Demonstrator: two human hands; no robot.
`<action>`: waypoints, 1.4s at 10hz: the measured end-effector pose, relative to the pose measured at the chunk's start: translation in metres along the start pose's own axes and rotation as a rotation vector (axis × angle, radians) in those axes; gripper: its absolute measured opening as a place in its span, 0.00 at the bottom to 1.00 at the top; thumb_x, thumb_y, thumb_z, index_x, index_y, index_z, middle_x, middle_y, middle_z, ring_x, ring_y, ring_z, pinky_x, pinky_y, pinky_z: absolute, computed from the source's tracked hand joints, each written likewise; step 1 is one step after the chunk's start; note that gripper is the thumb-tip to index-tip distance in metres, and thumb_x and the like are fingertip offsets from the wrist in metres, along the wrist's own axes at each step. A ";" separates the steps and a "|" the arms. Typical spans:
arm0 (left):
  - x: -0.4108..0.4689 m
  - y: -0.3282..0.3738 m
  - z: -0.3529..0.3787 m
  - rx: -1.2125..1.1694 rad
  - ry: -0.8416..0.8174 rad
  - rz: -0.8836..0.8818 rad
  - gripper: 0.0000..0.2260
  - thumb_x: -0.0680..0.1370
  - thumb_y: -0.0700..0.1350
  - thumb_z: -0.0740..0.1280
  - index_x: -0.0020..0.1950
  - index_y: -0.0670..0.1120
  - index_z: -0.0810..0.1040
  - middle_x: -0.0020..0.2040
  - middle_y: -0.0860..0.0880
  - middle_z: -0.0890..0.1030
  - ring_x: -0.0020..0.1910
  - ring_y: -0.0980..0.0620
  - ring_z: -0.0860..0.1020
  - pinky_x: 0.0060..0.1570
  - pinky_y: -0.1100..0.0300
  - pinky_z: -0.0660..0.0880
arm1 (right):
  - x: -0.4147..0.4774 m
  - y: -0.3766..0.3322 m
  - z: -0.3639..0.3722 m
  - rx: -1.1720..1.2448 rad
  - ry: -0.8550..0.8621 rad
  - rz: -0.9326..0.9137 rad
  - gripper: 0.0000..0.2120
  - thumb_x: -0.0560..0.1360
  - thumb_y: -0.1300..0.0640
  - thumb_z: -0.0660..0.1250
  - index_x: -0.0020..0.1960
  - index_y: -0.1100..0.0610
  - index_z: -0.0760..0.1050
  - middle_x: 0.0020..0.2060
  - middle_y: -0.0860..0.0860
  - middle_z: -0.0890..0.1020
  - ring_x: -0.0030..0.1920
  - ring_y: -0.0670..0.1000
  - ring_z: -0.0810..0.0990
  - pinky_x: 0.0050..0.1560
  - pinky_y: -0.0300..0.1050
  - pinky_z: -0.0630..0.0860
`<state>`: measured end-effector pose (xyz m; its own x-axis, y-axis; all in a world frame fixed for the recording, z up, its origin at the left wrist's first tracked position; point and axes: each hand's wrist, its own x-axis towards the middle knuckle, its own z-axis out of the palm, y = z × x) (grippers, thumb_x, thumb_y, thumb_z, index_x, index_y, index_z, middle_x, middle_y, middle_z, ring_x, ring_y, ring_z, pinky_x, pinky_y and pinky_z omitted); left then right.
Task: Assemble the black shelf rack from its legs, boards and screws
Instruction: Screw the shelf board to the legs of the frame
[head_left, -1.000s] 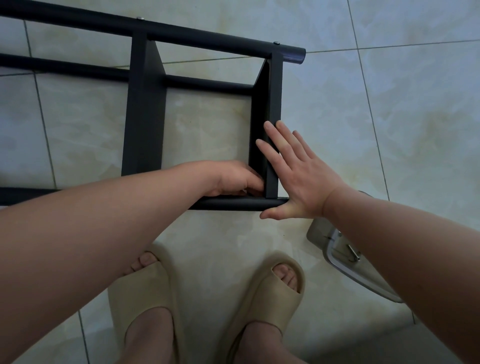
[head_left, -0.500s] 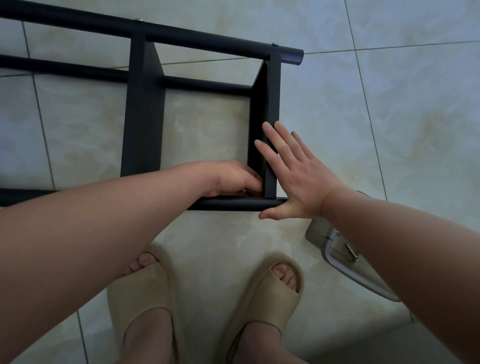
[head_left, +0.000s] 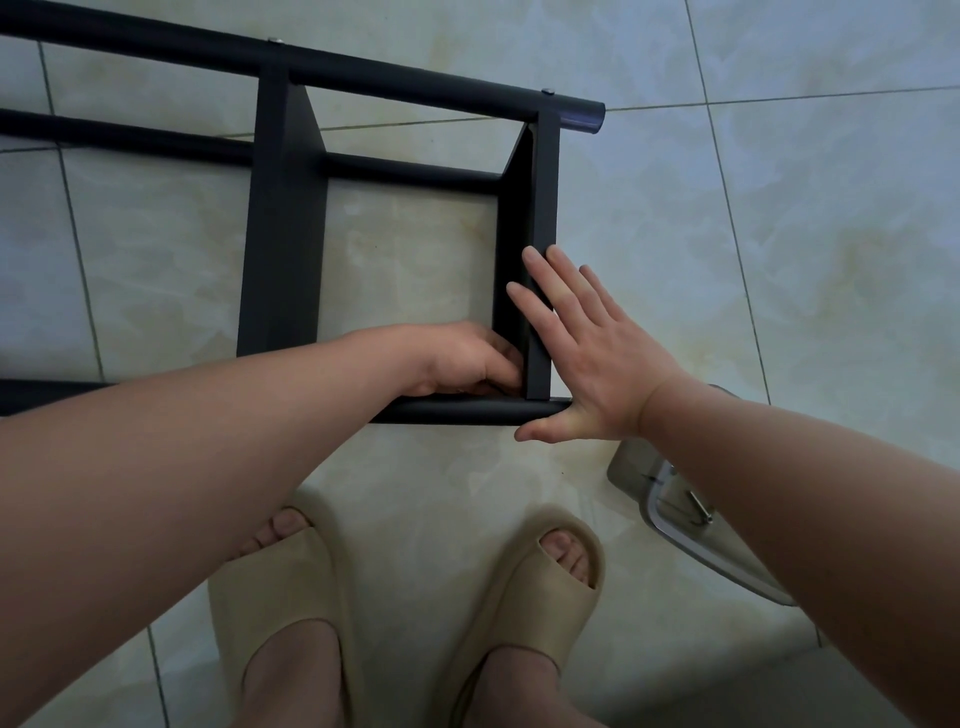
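The black shelf rack lies on its side on the tiled floor. Its far leg (head_left: 363, 67) carries two screw heads, one of them (head_left: 546, 92) above the end board (head_left: 540, 208). A second board (head_left: 283, 234) stands to the left. My left hand (head_left: 457, 358) reaches into the inner corner where the end board meets the near leg (head_left: 467, 411); its fingers are curled there and whatever they pinch is hidden. My right hand (head_left: 587, 358) presses flat against the end board's outer face, fingers straight, thumb at the near leg's tip.
A clear plastic tray (head_left: 670, 525) lies on the floor under my right forearm, with a loose screw (head_left: 698, 506) in it. My feet in beige sandals (head_left: 530, 587) stand just in front of the rack. Bare tiles spread to the right.
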<state>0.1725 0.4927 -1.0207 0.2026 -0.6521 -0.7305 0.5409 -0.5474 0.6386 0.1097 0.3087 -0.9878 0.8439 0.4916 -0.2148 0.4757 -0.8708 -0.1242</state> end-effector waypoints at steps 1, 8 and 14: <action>0.001 -0.001 -0.002 -0.070 -0.023 0.000 0.07 0.77 0.30 0.65 0.47 0.41 0.79 0.33 0.50 0.81 0.31 0.56 0.80 0.32 0.67 0.74 | 0.000 0.000 0.000 -0.005 -0.002 0.001 0.59 0.69 0.19 0.54 0.82 0.62 0.51 0.81 0.62 0.48 0.81 0.63 0.45 0.78 0.67 0.54; 0.001 0.000 0.000 -0.064 0.011 -0.008 0.06 0.76 0.35 0.67 0.51 0.37 0.81 0.43 0.44 0.83 0.41 0.50 0.82 0.45 0.60 0.78 | 0.000 0.000 0.001 -0.003 0.003 0.002 0.59 0.69 0.19 0.53 0.82 0.63 0.52 0.81 0.62 0.49 0.81 0.64 0.45 0.78 0.67 0.54; 0.000 -0.001 -0.001 -0.045 -0.010 -0.017 0.04 0.76 0.34 0.67 0.45 0.40 0.81 0.33 0.48 0.82 0.33 0.53 0.80 0.33 0.67 0.76 | 0.000 0.000 0.001 -0.011 -0.001 0.003 0.59 0.68 0.19 0.55 0.82 0.63 0.52 0.81 0.62 0.49 0.81 0.64 0.45 0.78 0.67 0.55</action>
<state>0.1728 0.4936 -1.0218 0.1855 -0.6480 -0.7387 0.5805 -0.5343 0.6145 0.1096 0.3091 -0.9886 0.8453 0.4889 -0.2157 0.4756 -0.8723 -0.1132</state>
